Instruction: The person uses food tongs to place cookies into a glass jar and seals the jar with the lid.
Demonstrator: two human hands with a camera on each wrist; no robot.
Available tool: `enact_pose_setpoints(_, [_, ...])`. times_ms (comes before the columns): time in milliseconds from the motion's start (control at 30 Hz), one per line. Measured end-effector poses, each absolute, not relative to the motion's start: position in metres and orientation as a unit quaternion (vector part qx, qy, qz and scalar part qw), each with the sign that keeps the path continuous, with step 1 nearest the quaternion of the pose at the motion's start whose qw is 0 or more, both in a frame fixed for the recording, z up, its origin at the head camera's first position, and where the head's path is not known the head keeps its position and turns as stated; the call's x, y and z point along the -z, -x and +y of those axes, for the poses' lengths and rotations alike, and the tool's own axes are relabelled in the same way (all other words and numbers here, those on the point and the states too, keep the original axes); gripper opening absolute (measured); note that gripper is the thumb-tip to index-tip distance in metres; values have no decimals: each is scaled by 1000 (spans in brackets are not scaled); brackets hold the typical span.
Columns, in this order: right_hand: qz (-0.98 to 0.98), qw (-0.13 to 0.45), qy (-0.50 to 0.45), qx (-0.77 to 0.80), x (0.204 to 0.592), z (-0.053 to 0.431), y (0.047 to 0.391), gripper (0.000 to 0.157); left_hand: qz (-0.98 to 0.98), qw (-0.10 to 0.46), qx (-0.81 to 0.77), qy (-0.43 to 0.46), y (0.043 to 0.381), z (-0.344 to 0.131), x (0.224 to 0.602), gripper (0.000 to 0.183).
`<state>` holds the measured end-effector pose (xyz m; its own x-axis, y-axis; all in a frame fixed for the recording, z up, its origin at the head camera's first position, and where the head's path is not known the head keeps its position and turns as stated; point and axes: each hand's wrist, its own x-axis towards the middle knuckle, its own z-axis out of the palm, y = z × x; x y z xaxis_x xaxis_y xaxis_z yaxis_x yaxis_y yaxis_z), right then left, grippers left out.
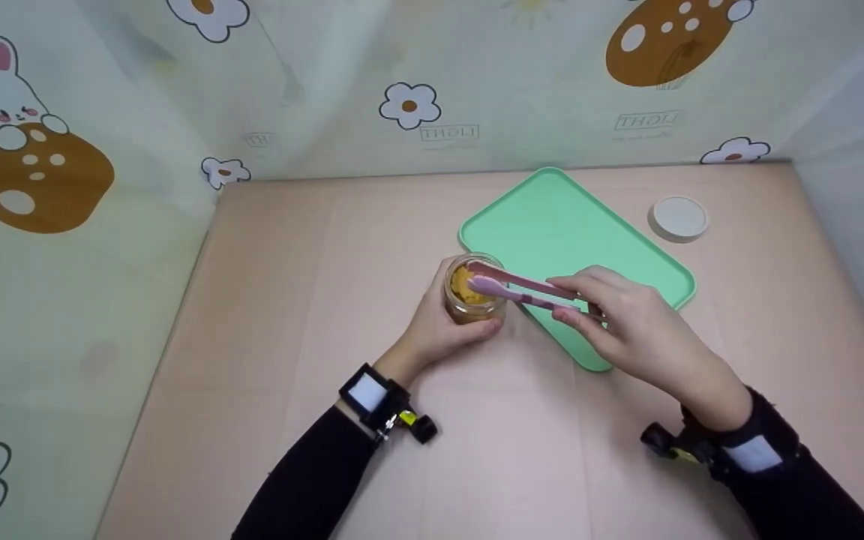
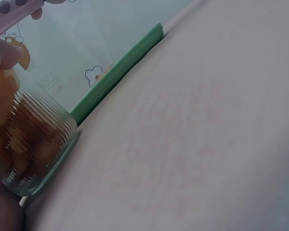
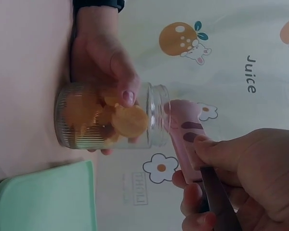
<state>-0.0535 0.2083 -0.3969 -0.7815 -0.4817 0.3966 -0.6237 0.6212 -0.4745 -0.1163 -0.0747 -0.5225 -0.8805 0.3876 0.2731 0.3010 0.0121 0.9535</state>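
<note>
My left hand (image 1: 432, 324) grips a clear glass jar (image 3: 70, 120) with a ribbed lower wall, the thumb along its side. Round, flat, orange-yellow pieces (image 3: 130, 120) fill much of the jar. Between thumb and fingers, my right hand (image 1: 634, 326) holds a pair of pink tongs (image 1: 503, 290) with darker patches. Their two tips are apart and right at the jar's open mouth, over the pieces in the head view. In the left wrist view the jar (image 2: 53, 125) stands upright on the table, partly covered by the hand.
A light green tray (image 1: 552, 217) lies at an angle behind and right of the jar, under the tongs in the head view. Beyond its right side sits a round white lid (image 1: 679, 218). A printed curtain (image 1: 327, 97) hangs behind the pinkish table (image 1: 289, 270).
</note>
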Motion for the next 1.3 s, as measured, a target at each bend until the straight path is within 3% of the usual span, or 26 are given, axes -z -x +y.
enact_pose_setpoints(700, [-914, 132, -256, -287, 373, 253, 62, 39, 715, 28, -658, -235, 117, -74, 520, 90])
enact_pose_setpoints(1300, [-980, -36, -135, -141, 370, 293, 66, 40, 714, 26, -660, -232, 117, -74, 520, 90])
